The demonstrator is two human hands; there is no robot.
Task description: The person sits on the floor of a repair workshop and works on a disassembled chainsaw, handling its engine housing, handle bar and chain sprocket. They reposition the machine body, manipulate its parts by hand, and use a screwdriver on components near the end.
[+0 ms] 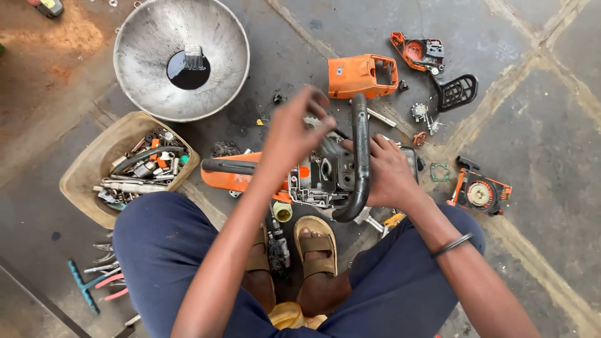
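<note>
Grey concrete floor point(526, 156), stained and cracked, with reddish dirt toward the far left corner. Person seated low, dark blue trousers, sandalled feet drawn in close under the work.

Directly ahead of the feet lies a stripped chainsaw body point(313, 178): orange casing on its left end, bare grey engine block in the middle, black loop handle point(360, 156) arching over it. Right hand point(389, 172) is closed around the lower right part of that loop handle, steadying the saw; a dark bangle sits on the wrist. Left hand point(294, 134) hovers above the engine, fingers pinched together (motion blur; whether they hold a small part I cannot tell).

Just beyond the saw: an orange top cover point(362, 76). Further right, an orange side cover point(418, 53) and a black hand guard point(457, 92), touching or nearly so. At right, well apart, an orange recoil starter housing point(481, 193).

Far left: wide metal basin point(150, 37) with a pool of dark liquid and a brush in it. Nearer, a tan tray point(84, 181) crowded with sockets and tools. Loose pliers and a teal T-handle wrench point(84, 285) beside the left knee.
</note>
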